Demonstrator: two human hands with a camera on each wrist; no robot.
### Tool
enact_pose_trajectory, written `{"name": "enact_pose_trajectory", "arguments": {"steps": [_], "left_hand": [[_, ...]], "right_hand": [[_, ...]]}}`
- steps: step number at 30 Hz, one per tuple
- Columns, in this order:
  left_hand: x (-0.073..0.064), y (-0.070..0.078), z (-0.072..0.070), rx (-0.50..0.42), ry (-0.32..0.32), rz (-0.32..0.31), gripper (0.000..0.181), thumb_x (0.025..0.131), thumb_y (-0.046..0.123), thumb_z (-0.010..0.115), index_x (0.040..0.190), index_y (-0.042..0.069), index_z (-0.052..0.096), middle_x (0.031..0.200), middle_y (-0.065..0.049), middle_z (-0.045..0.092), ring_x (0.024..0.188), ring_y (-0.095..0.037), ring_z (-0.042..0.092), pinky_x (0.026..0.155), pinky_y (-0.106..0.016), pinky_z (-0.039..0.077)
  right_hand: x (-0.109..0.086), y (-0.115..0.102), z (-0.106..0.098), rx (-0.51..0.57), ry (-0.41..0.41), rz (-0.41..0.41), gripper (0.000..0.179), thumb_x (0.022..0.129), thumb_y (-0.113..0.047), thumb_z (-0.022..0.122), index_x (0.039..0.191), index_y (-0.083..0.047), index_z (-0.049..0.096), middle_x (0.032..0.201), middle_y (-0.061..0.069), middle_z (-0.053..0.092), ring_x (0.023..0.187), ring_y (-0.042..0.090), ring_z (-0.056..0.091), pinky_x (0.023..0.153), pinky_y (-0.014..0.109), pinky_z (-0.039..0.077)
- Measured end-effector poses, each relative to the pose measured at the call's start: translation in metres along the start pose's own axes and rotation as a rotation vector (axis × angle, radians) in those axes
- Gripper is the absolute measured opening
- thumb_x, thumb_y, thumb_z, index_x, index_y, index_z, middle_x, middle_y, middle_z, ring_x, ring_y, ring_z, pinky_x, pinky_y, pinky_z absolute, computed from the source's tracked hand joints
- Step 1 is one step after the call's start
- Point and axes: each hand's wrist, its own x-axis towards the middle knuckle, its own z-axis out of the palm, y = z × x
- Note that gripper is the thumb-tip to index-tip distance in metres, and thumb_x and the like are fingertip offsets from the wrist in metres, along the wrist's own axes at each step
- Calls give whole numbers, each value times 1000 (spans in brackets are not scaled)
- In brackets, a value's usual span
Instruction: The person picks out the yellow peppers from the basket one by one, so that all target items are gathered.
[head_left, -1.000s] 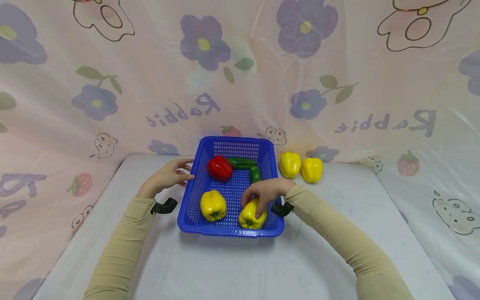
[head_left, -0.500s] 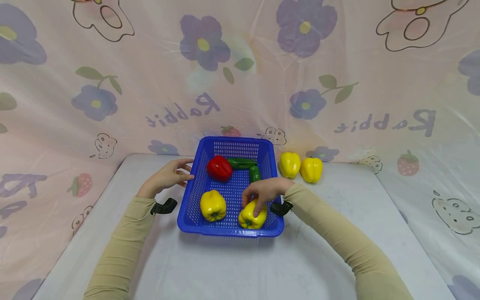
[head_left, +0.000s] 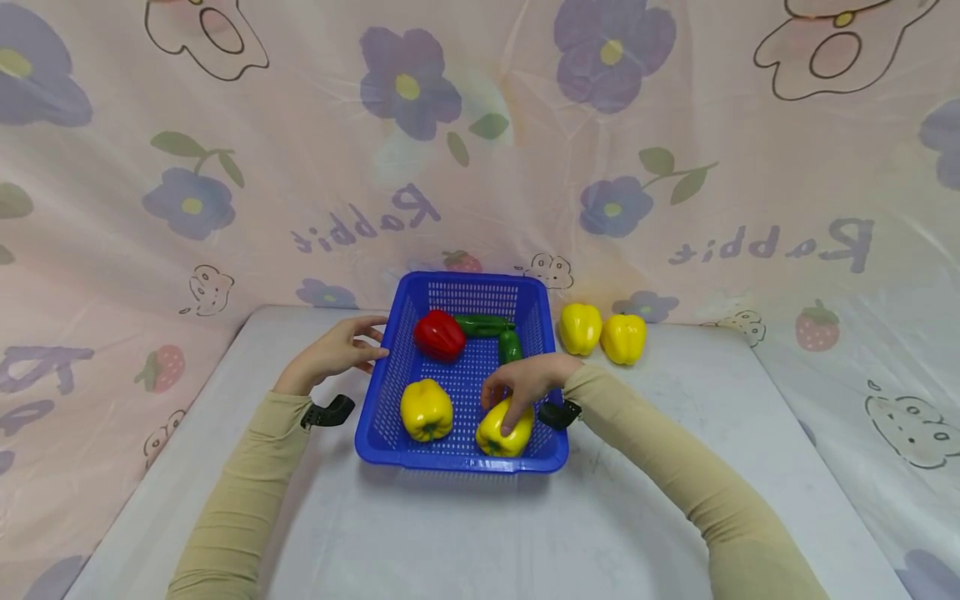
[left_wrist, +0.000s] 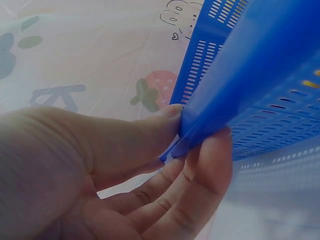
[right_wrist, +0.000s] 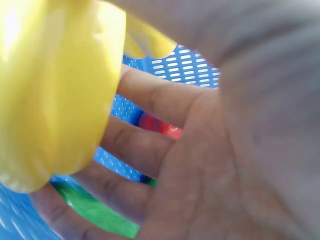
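Observation:
My left hand (head_left: 335, 354) pinches the left rim of a blue plastic basket (head_left: 384, 457), thumb on top and fingers beneath, as the left wrist view shows. Inside the basket at the front right, my right hand (head_left: 531, 383) holds a yellow bell pepper (head_left: 498, 435), thumb on its near side and fingers on the far side. Another yellow bell pepper (head_left: 426, 410) sits at the basket's front left. A red bell pepper (head_left: 439, 336) lies towards the back left, touching a long green pepper (head_left: 482, 326). A second green pepper (head_left: 510, 346) is partly covered by the right hand.
Two more yellow bell peppers (head_left: 581, 329) stand side by side on the white table (head_left: 450, 542), just right of the basket's back corner. A patterned cloth (head_left: 487, 200) hangs behind the table. Each wrist wears a black strap device (head_left: 327, 412).
The right hand and the yellow bell pepper under it have shifted very slightly left, and the thumb has slid a little across the pepper. The left hand and the basket stay put.

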Motion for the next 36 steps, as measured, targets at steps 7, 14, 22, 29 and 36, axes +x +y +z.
{"name": "enact_pose_trajectory", "arguments": {"steps": [7,14,22,29,36], "left_hand": [[0,0,0,-9,1,0,64,93,5,62,147,-4,29,123,-30,47,88,-30,63,75,-40,57],[0,-2,1,-26,-9,5,64,93,5,61,147,-4,28,123,-30,46,87,-30,63,77,-45,56],[1,-3,0,-33,-4,0,65,93,5,62,147,-3,28,123,-29,46,87,-29,63,75,-41,57],[0,-2,-1,-31,-8,4,64,93,4,61,147,-4,28,124,-30,46,88,-29,63,76,-42,57],[0,-2,0,-23,-8,-3,65,93,5,61,147,-4,27,125,-30,45,88,-29,63,76,-41,57]], "right_hand": [[0,-1,0,-10,-8,23,57,76,-34,81,126,-16,59,114,-5,55,106,16,50,95,34,44],[1,-1,1,-6,-21,53,45,73,-33,84,110,-22,63,105,-6,58,99,16,52,91,31,45],[0,-1,1,3,-21,-6,50,73,-28,85,116,-19,61,108,-6,56,100,16,51,90,30,46],[-4,1,-3,5,31,-86,62,76,-30,82,131,-14,57,117,-8,58,108,17,52,93,30,46],[-12,-1,-6,18,109,-110,61,78,-27,81,132,-16,56,120,-10,56,108,15,52,92,28,46]]}}
